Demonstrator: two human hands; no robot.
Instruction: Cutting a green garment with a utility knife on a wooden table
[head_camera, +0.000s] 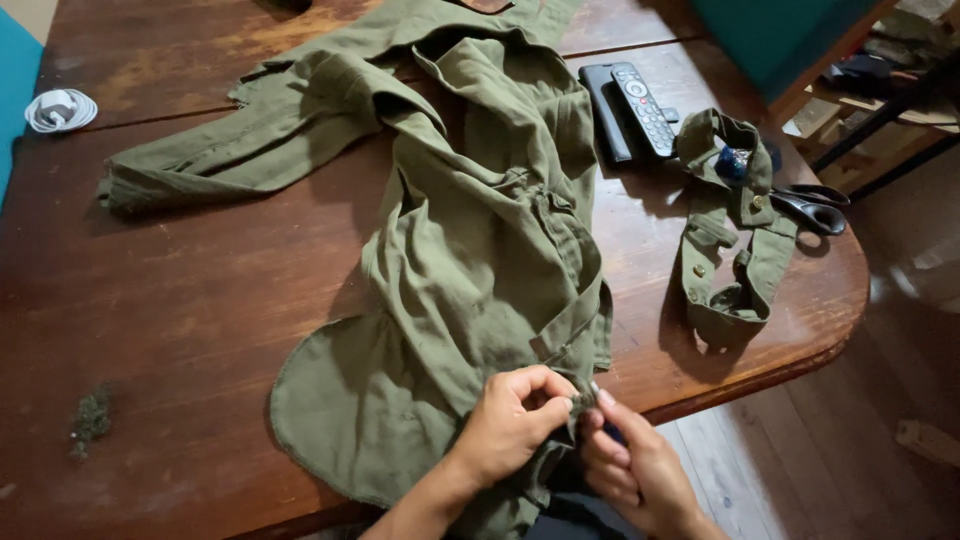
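Close together, both hands (575, 440) on olive shirt (480, 260).

The left part of the surface (200, 290) is open; only a lint pile (90, 415) and a white cable (60, 110) lie there. The shirt (480, 250) blocks the middle. On the right, remotes (632, 108), a strap (730, 240) and scissors (815, 208) crowd the way.
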